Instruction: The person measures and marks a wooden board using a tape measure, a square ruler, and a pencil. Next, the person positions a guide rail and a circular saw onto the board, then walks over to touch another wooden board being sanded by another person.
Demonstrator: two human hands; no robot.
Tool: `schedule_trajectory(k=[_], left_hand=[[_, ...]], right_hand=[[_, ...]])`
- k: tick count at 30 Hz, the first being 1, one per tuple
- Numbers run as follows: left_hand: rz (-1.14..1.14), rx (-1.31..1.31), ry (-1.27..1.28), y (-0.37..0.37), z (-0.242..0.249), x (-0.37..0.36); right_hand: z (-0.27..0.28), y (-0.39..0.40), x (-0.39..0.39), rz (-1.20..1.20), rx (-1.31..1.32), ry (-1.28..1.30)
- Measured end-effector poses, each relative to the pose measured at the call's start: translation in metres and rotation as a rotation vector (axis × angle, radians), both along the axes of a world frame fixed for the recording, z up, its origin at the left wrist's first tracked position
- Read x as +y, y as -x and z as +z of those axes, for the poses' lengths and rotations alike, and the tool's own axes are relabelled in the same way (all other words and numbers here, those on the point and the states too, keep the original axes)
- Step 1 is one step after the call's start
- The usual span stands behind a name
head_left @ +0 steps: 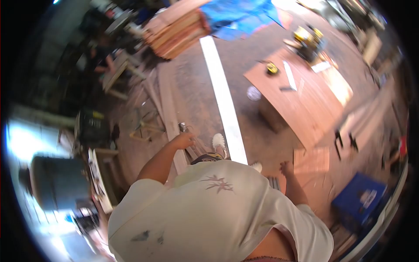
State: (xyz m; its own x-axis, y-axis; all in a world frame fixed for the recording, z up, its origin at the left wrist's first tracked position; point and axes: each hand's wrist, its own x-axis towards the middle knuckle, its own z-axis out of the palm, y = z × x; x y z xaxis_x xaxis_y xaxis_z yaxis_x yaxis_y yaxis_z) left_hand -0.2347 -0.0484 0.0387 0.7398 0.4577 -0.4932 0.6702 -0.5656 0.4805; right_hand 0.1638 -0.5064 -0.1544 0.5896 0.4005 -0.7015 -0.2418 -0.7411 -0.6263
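Note:
My left hand [185, 140] hangs low in front of me with its fingers curled closed. Just beyond it a small shiny metal-looking piece [182, 127] shows, too blurred to name; it seems to be in that hand. On the other side my right hand [286, 168] hangs free, fingers somewhat apart, with nothing seen in it. A flat reddish wood piece [311, 160] lies nearest to it. Between my hands a long white board [221, 96] stretches away from my feet. Long brown planks [168, 102] run beside my left hand.
A wood-topped table [301, 105] at right carries a yellow tape measure [272, 68], a square [290, 76] and a yellow-black power tool [307, 41]. Stacked timber [176, 32] and a blue tarp [240, 17] stand ahead. A blue box [360, 198] is at right. Another person [104, 59] is far left.

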Motion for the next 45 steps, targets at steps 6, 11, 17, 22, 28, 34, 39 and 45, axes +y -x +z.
schedule_trajectory(k=[6,11,17,22,28,34,39,45], left_hand=[[0.219,0.124,0.11,0.067,-0.052,0.032],[0.232,0.056,0.083,0.108,-0.108,0.1],[0.133,-0.078,-0.089,0.157,-0.155,0.211],[0.882,-0.354,0.378,0.178,-0.141,0.243],[0.947,-0.022,0.332,0.209,-0.172,0.237],[1.297,0.053,0.401,0.23,-0.154,0.272],[1.546,-0.015,0.321,0.215,-0.118,0.353],[1.612,-0.122,0.263,0.183,-0.092,0.466]], right_hand=[[0.021,-0.04,0.079,0.413,-0.235,0.036],[0.004,-0.059,0.131,0.577,-0.761,0.317],[0.042,-0.066,0.283,0.812,-0.695,0.327],[0.058,-0.075,0.388,1.022,-0.565,0.36],[0.049,-0.099,0.518,0.876,-0.331,0.319],[-0.009,-0.136,0.736,1.197,-0.322,0.305],[-0.003,-0.113,0.985,1.378,-0.325,0.321],[0.094,-0.002,1.269,1.394,-0.584,-0.133]])
